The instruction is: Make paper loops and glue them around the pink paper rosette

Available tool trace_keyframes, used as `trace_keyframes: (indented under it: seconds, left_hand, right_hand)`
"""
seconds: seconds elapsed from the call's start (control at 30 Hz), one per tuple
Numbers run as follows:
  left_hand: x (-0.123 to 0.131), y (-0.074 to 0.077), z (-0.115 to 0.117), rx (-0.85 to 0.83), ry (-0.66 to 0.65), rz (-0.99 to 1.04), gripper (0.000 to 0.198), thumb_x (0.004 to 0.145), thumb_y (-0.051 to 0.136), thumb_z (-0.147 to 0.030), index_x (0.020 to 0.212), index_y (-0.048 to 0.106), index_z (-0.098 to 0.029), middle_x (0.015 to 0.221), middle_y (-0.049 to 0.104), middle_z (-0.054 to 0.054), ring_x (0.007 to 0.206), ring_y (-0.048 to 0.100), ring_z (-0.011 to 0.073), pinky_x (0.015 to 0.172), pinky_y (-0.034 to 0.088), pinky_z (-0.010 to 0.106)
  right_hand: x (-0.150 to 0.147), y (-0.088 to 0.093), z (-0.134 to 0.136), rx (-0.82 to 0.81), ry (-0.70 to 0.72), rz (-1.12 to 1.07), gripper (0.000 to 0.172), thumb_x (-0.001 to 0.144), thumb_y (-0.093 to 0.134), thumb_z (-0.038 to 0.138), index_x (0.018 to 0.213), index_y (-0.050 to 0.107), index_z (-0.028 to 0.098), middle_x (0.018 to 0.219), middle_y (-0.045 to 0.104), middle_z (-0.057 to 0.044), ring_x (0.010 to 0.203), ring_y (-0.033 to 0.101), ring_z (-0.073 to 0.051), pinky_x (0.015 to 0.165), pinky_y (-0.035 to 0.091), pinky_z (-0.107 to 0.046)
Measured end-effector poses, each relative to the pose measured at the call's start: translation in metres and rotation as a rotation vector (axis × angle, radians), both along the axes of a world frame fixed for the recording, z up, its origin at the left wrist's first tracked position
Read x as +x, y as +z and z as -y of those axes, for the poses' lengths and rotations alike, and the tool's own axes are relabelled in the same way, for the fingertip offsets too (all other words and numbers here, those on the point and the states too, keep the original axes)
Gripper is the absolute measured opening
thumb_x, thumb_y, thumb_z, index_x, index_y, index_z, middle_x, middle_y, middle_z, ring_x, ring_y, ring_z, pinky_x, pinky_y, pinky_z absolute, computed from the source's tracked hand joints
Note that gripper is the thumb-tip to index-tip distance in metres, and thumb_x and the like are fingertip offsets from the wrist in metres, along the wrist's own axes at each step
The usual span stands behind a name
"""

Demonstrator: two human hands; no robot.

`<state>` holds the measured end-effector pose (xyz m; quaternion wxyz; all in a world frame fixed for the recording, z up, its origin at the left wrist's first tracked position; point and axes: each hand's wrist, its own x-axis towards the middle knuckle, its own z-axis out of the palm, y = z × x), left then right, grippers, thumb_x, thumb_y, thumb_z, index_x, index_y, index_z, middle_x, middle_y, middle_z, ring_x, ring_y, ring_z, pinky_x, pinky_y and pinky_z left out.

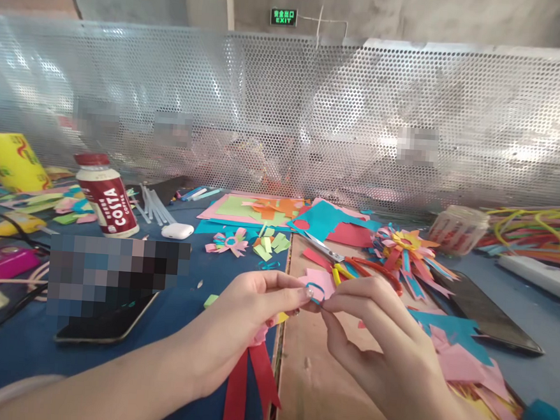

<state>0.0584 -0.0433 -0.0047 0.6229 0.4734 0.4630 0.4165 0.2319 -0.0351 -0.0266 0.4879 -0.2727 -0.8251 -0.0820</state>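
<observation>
Between my two hands is a thin blue paper strip (pixel 315 287), curved into a small loop. My left hand (pixel 266 302) pinches its left side between thumb and fingers. The fingertips of my right hand (pixel 373 319) are closed on its lower right end. Behind the loop lies a pink paper piece (pixel 322 278). Below my left hand a rosette with red ribbon tails (pixel 237 386) hangs or lies at the gap between the table surfaces; its upper part is mostly hidden by the hand.
Orange-handled scissors (pixel 372 267) lie just beyond my right hand, beside a colourful paper rosette (pixel 402 244). Paper sheets (pixel 256 208) are stacked at the back. Left are a Costa bottle (pixel 105 198), an earbud case (pixel 177 230) and a phone (pixel 109 326); another phone (pixel 493 311) is right.
</observation>
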Motion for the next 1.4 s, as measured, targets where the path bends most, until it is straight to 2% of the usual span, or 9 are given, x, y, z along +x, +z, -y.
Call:
trace_keyframes:
  seconds: [0.17,0.27,0.4,0.47,0.57,0.67,0.8,1.2,1.4]
  left_hand:
    - [0.0,0.001,0.0,0.013,-0.021,-0.037,0.024,0.077,0.06,-0.041,0.087,0.064,-0.02,0.083,0.064,0.001,0.063,0.042,0.0083,0.052,0.028,0.02]
    - [0.0,0.001,0.0,-0.011,0.005,-0.068,0.029,0.077,0.058,-0.045,0.089,0.063,-0.019,0.086,0.063,0.002,0.061,0.043,0.0081,0.049,0.025,0.02]
    - [0.001,0.006,0.0,-0.01,0.078,-0.15,0.028,0.075,0.06,-0.042,0.093,0.061,-0.021,0.089,0.062,0.001,0.061,0.047,0.0087,0.051,0.029,0.021]
    - [0.002,0.009,0.001,0.021,0.106,-0.209,0.03,0.074,0.06,-0.042,0.097,0.06,-0.022,0.092,0.062,0.002,0.068,0.052,0.0117,0.055,0.033,0.022]
    - [0.001,0.012,0.002,0.071,0.074,-0.289,0.037,0.073,0.06,-0.047,0.102,0.06,-0.024,0.098,0.062,0.003,0.085,0.057,0.0189,0.071,0.039,0.028]
    - [0.0,0.013,0.003,0.132,0.013,-0.339,0.035,0.072,0.061,-0.048,0.097,0.064,-0.023,0.113,0.058,0.004,0.1,0.054,0.0229,0.085,0.037,0.033]
    - [0.001,0.015,0.002,0.175,-0.036,-0.367,0.026,0.074,0.06,-0.043,0.086,0.068,-0.021,0.123,0.053,0.004,0.106,0.052,0.0244,0.087,0.037,0.033]
    - [0.0,0.012,0.002,0.2,-0.053,-0.313,0.017,0.077,0.06,-0.035,0.081,0.066,-0.02,0.118,0.056,0.004,0.108,0.052,0.0231,0.093,0.034,0.033]
    - [0.001,0.013,0.002,0.214,-0.074,-0.312,0.016,0.079,0.058,-0.034,0.081,0.065,-0.019,0.111,0.06,0.003,0.103,0.055,0.0221,0.09,0.036,0.032]
  right_hand:
    - [-0.001,0.004,0.002,-0.168,-0.01,-0.095,0.011,0.077,0.053,0.007,0.079,0.056,0.018,0.081,0.056,-0.003,0.078,0.054,-0.013,0.068,0.044,-0.025]
    - [-0.001,0.008,0.001,-0.48,-0.017,-0.213,0.008,0.079,0.053,0.016,0.072,0.054,0.02,0.075,0.055,0.001,0.068,0.051,-0.011,0.06,0.041,-0.023]
    - [0.0,0.014,-0.004,-0.916,-0.002,-0.378,0.018,0.081,0.055,0.035,0.069,0.055,0.021,0.068,0.054,0.003,0.063,0.047,-0.011,0.058,0.037,-0.023]
    - [0.0,0.014,-0.005,-1.055,0.018,-0.431,0.024,0.08,0.055,0.041,0.068,0.056,0.02,0.067,0.053,0.003,0.063,0.045,-0.01,0.06,0.036,-0.022]
    - [0.0,0.013,-0.005,-1.164,0.055,-0.468,0.028,0.079,0.056,0.045,0.066,0.059,0.02,0.066,0.053,0.003,0.064,0.044,-0.01,0.063,0.035,-0.021]
    - [-0.001,0.011,-0.003,-1.225,0.101,-0.498,0.025,0.076,0.06,0.045,0.07,0.062,0.021,0.069,0.054,0.003,0.066,0.044,-0.01,0.064,0.036,-0.021]
    - [-0.003,0.011,-0.002,-1.249,0.17,-0.498,0.023,0.076,0.06,0.043,0.074,0.065,0.02,0.075,0.058,0.0,0.068,0.048,-0.011,0.066,0.039,-0.023]
    - [-0.001,0.006,-0.004,-1.255,0.262,-0.521,0.022,0.076,0.061,0.04,0.075,0.067,0.019,0.076,0.06,-0.002,0.069,0.05,-0.013,0.062,0.042,-0.024]
    - [-0.001,0.007,-0.004,-1.169,0.228,-0.478,0.024,0.081,0.054,0.04,0.073,0.064,0.02,0.074,0.059,-0.001,0.07,0.052,-0.013,0.062,0.043,-0.024]
